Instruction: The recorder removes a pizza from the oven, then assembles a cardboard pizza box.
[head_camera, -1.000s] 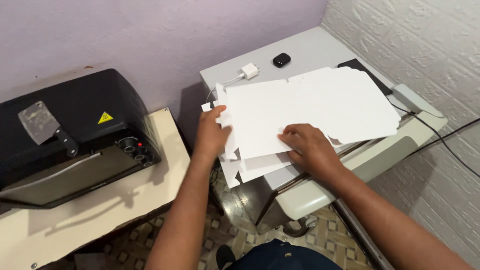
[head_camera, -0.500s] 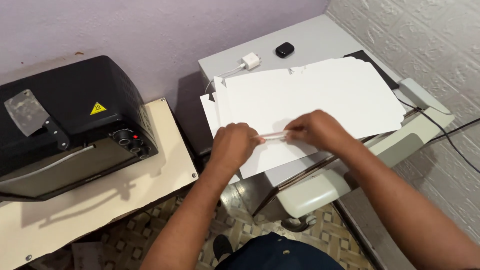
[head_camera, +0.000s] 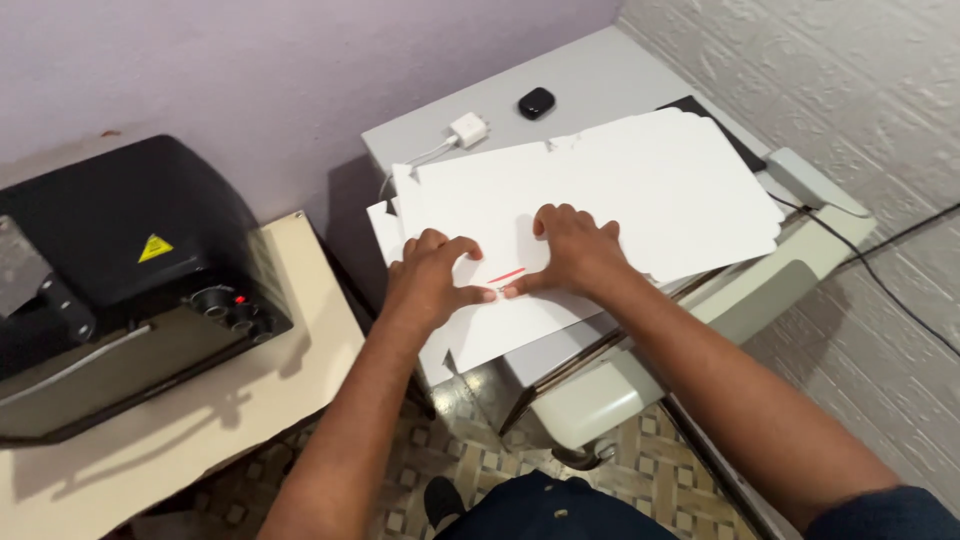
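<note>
1. Left hand (head_camera: 432, 280): palm down on the near-left part of the white sheets; fingers curled, thumb stretched right; thumb tip meets the right thumb at a short red strip (head_camera: 506, 275); whether the strip is pinched or only pressed cannot be told.
2. Right hand (head_camera: 572, 248): palm down just right of the left hand; fingers lightly spread and flat on the paper; thumb pointing left to the red strip.
3. White sheets (head_camera: 640, 190): a loose stack of large cut sheets with notched edges, lying across the top of a pale grey machine (head_camera: 610, 400); near-left corner overhangs the machine's edge; lower sheets fan out at the left.
4. Grey worktop (head_camera: 590, 75): behind the sheets, against the lilac wall; carries a white charger plug (head_camera: 468, 129) with its cable, and a small black oval case (head_camera: 536, 102), the two well apart.
5. Black machine (head_camera: 110, 270): at far left on a cream worktop (head_camera: 300, 370); yellow warning triangle on its lid; knobs and a red light at its front corner.
6. Floor (head_camera: 470, 470): patterned tiles below, between the two stands.
</note>
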